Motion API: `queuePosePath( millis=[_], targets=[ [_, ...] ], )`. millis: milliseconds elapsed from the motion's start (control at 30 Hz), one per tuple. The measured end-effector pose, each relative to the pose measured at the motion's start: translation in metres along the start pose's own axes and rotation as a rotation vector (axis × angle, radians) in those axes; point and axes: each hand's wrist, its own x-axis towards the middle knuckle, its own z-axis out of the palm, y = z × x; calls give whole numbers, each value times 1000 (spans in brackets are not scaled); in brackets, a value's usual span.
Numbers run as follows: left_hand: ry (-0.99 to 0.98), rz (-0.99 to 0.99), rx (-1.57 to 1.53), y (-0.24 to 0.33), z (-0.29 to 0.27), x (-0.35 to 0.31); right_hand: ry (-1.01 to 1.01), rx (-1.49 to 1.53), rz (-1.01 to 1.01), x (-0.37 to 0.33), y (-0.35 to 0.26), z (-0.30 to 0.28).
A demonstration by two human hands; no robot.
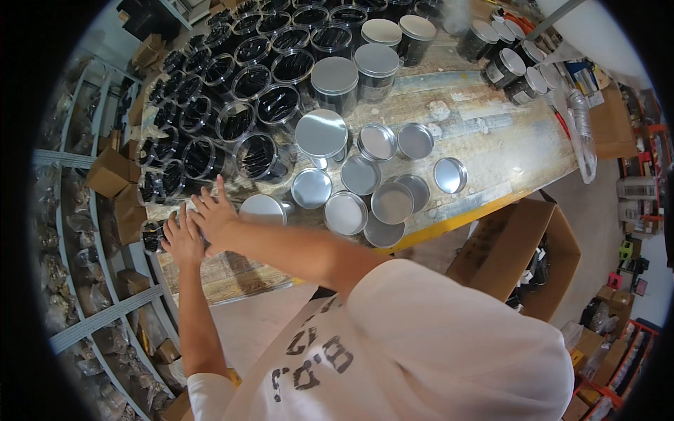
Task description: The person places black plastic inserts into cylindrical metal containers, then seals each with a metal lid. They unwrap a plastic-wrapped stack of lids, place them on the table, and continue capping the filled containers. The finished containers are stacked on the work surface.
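At the near left of the table my left hand (184, 242) and my right hand (214, 219) lie close together, palms down, fingers stretched and spread. What is under them is mostly hidden, so I cannot tell what they press on. Left of my left hand is a clear jar (152, 237) with black contents. A jar with a silver lid (263, 210) is just right of my right hand. Several open clear jars (256, 156) packed with black strip-like pieces stand in rows beyond my hands. Loose round silver lids (345, 212) lie to the right, some overlapping.
Lidded jars (335, 76) stand among the open ones, and more (504, 68) at the far right. A clear plastic bag (581, 126) hangs by the right edge of the wooden table (484, 151). An open cardboard box (505, 242) is below the near edge. Metal shelving (105, 319) stands left.
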Motion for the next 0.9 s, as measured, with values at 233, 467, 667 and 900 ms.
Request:
queuePosePath(
  millis=[233, 467, 667, 900],
  targets=[
    [341, 523, -876, 172, -74, -89, 306, 331, 481, -180, 151, -119],
    [-403, 480, -485, 317, -48, -92, -385, -208, 812, -290, 172, -73],
    [-446, 637, -376, 296, -52, -94, 49, 174, 639, -307, 207, -53],
    [-100, 688, -1094, 244, -57, -90, 622, 1289, 400, -244, 184, -129]
  ],
)
